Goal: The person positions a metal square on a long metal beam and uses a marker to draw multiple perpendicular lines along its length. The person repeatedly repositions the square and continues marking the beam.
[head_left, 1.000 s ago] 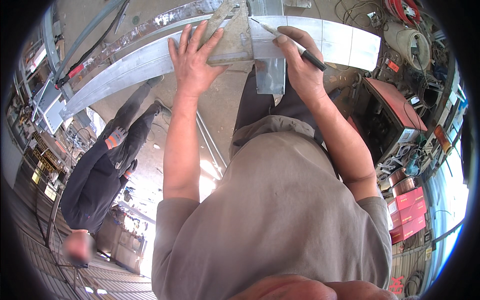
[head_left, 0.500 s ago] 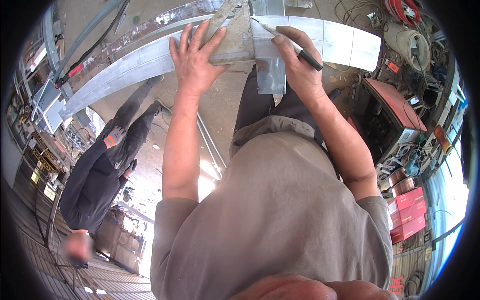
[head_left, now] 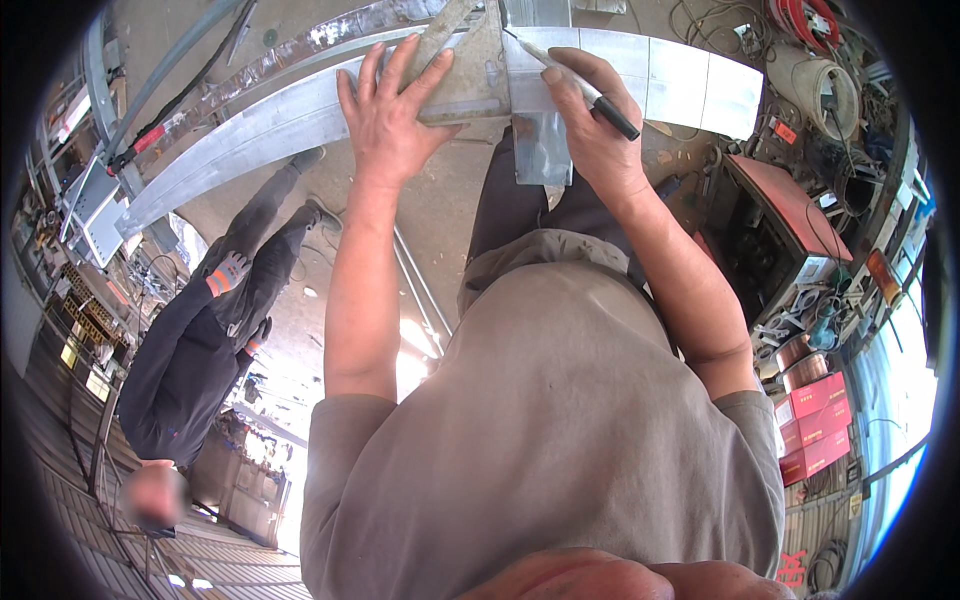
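A long metal plate (head_left: 675,85) with thin lines drawn across it lies in front of me, looking curved in this wide view. My left hand (head_left: 395,115) is spread flat on a flat metal set square (head_left: 480,75), pressing it against the plate. In my right hand (head_left: 600,115) is a marker pen (head_left: 580,80) with a pale barrel and a black end. Its tip touches the plate close beside the square's right edge. Under the plate, a shiny metal bar (head_left: 543,160) sticks out toward me.
A person (head_left: 200,330) in dark clothes and gloves stands at the left. To the right are a red-topped cabinet (head_left: 790,205), red boxes (head_left: 815,425), a pale bucket (head_left: 825,95) and a red coil (head_left: 805,20). Thin rods (head_left: 420,285) lie on the floor.
My right hand and the marker pen have shifted very slightly up along the square's edge. My left hand stays spread on the square.
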### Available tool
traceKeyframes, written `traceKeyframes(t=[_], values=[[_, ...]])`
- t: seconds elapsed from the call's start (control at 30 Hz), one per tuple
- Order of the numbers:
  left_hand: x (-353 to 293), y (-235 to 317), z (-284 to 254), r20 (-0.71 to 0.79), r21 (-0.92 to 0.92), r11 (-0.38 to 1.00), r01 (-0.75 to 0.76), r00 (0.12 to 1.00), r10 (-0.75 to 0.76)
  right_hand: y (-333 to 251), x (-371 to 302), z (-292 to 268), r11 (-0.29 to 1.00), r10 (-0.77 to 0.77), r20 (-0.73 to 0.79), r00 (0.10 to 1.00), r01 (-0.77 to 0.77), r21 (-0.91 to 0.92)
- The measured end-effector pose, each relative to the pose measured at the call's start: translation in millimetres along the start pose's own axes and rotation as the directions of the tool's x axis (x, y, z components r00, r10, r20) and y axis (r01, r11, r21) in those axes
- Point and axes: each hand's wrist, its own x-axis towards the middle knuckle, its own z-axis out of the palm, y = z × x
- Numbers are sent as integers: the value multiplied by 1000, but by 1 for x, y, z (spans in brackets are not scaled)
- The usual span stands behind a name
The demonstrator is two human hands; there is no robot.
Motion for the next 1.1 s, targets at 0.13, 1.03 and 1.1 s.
traceKeyframes(t=[0.13,1.03,1.1], values=[[0,0,0,-1,5,1000,1,1000,-1,-2,-1,0,999,-37,9,999,38,-36],[-9,-16,-2,-5,-15,1000,14,1000,-14,14,-2,-26,851,269,-61,961,-207,483],[-15,-35,-7,-7,-22,999,24,1000,-24,20,-1,-25,858,229,-87,969,-159,489]])
